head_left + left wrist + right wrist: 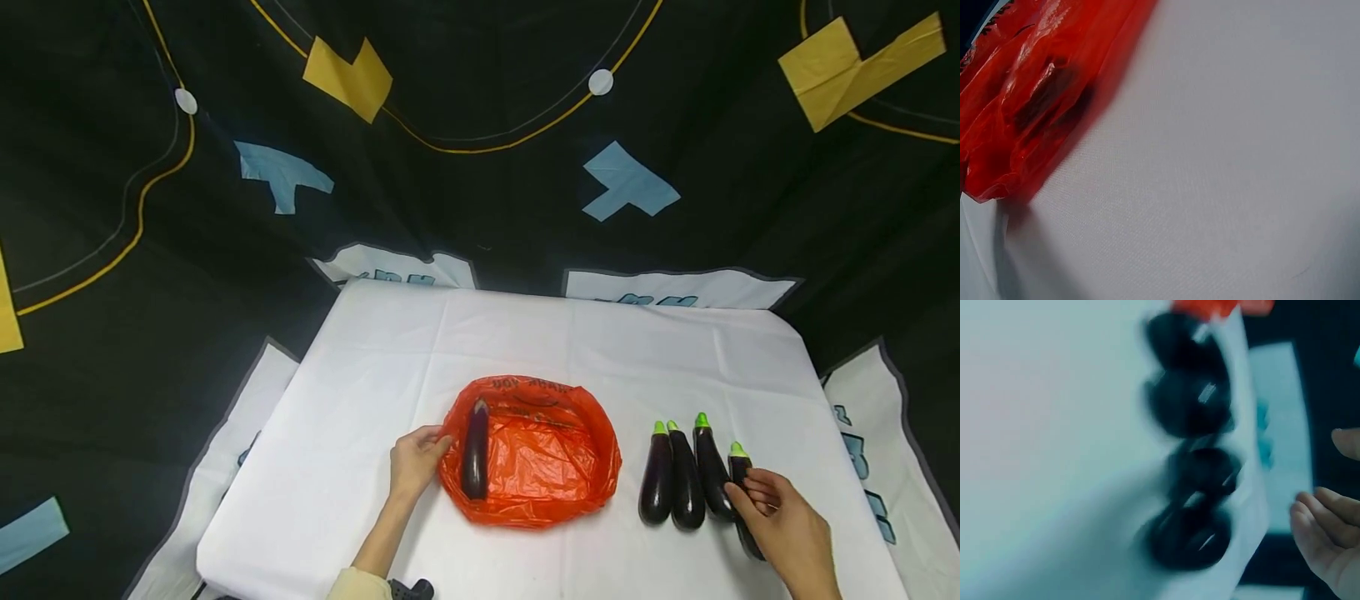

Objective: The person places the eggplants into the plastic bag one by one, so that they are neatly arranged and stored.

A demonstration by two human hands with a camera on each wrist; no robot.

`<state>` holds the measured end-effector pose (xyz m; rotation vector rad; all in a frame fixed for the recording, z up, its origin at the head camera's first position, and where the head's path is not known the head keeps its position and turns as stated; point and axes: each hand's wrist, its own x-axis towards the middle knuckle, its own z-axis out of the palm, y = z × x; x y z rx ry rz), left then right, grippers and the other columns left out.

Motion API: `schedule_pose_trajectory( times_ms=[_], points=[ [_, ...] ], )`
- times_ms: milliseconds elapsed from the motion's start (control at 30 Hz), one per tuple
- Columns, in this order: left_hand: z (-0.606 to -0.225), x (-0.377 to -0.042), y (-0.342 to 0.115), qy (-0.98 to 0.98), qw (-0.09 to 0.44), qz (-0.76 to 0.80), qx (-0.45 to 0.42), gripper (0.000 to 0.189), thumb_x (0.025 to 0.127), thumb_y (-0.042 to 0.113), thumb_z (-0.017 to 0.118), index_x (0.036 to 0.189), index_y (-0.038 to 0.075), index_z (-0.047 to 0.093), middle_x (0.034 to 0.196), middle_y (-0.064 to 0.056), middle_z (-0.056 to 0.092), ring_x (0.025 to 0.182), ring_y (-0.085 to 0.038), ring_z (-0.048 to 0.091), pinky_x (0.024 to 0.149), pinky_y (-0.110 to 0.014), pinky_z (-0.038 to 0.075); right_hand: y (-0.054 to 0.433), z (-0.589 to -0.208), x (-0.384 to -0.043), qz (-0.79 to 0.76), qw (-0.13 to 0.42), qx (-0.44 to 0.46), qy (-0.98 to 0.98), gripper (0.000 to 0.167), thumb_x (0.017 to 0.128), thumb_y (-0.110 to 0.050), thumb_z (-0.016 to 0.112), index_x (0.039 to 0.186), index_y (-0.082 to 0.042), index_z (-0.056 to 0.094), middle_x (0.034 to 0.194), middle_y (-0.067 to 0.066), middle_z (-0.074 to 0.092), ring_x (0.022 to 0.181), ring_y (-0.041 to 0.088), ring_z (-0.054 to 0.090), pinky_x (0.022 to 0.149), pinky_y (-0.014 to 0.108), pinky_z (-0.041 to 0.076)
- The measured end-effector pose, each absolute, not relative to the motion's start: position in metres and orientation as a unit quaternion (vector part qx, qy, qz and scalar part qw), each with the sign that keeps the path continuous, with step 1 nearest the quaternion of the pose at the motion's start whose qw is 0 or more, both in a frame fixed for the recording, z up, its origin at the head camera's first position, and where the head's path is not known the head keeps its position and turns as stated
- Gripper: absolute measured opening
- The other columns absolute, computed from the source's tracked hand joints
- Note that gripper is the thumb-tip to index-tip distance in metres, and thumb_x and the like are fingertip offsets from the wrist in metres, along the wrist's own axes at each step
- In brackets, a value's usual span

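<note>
A red plastic bag (555,492) lies with its mouth spread wide on the white table. One dark purple eggplant (475,458) rests inside, along its left side. My left hand (415,467) pinches the bag's left rim between thumb and fingers. To the right, several eggplants (687,483) with green stem ends lie side by side. Over the rightmost eggplant (738,462) hovers my right hand (791,521), partly covering it. In the right wrist view, the thumb stands apart from the bent fingers (1313,534), with nothing between them; the eggplants (1188,534) look blurred.
White cloth covers the table (375,358). A small black object (412,590) sits at its front edge, near the left sleeve (360,585). Behind the table hangs a dark cloth (487,208) with yellow and blue shapes.
</note>
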<state>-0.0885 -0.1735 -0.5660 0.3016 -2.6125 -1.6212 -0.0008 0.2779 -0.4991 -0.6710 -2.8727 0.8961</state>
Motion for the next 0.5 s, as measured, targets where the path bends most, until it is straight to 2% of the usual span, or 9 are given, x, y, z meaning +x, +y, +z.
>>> schedule_pose_trajectory(
  times_ms=[67, 133, 300, 400, 500],
  points=[
    [-0.566, -0.089, -0.174, -0.844, 0.024, -0.526, 0.098, 0.017, 0.083, 0.016, 0.074, 0.095, 0.003, 0.073, 0.079, -0.009, 0.071, 0.066, -0.015, 0.067, 0.055, -0.023, 0.052, 0.292, -0.510, 0.003, 0.277, 0.017, -0.266, -0.923, 0.056, 0.088, -0.035, 0.066, 0.119, 0.010, 0.051, 0.104, 0.027, 0.061, 0.092, 0.037, 0.061, 0.079, 0.046, 0.047],
    [-0.566, -0.089, -0.174, -0.844, 0.023, -0.527, 0.098, 0.018, 0.083, 0.016, 0.074, 0.096, 0.003, 0.073, 0.079, -0.009, 0.071, 0.066, -0.015, 0.067, 0.055, -0.023, 0.052, 0.305, -0.522, 0.004, 0.271, -0.013, -0.304, -0.913, 0.063, 0.088, -0.038, 0.064, 0.122, 0.012, 0.046, 0.110, 0.031, 0.055, 0.098, 0.042, 0.056, 0.083, 0.050, 0.045],
    [-0.568, -0.090, -0.176, -0.843, 0.023, -0.528, 0.098, 0.019, 0.083, 0.017, 0.074, 0.096, 0.003, 0.072, 0.080, -0.010, 0.071, 0.067, -0.016, 0.067, 0.055, -0.023, 0.052, 0.324, -0.554, 0.007, 0.248, -0.075, -0.325, -0.910, 0.085, 0.084, -0.061, 0.057, 0.122, 0.014, 0.043, 0.107, 0.031, 0.054, 0.088, 0.037, 0.057, 0.082, 0.051, 0.044],
    [-0.569, -0.090, -0.176, -0.844, 0.020, -0.526, 0.105, 0.018, 0.083, 0.017, 0.074, 0.095, 0.004, 0.073, 0.079, -0.008, 0.071, 0.066, -0.015, 0.067, 0.054, -0.023, 0.052, 0.325, -0.563, 0.008, 0.250, -0.090, -0.321, -0.909, 0.083, 0.084, -0.061, 0.058, 0.118, 0.014, 0.046, 0.098, 0.027, 0.058, 0.081, 0.032, 0.058, 0.074, 0.048, 0.046],
    [-0.569, -0.090, -0.175, -0.846, 0.021, -0.522, 0.108, 0.016, 0.083, 0.016, 0.074, 0.094, 0.005, 0.073, 0.078, -0.007, 0.071, 0.065, -0.014, 0.066, 0.053, -0.023, 0.051, 0.324, -0.562, 0.009, 0.268, -0.092, -0.317, -0.905, 0.073, 0.086, -0.050, 0.061, 0.115, 0.015, 0.048, 0.092, 0.025, 0.060, 0.081, 0.033, 0.058, 0.068, 0.045, 0.046]
  ],
)
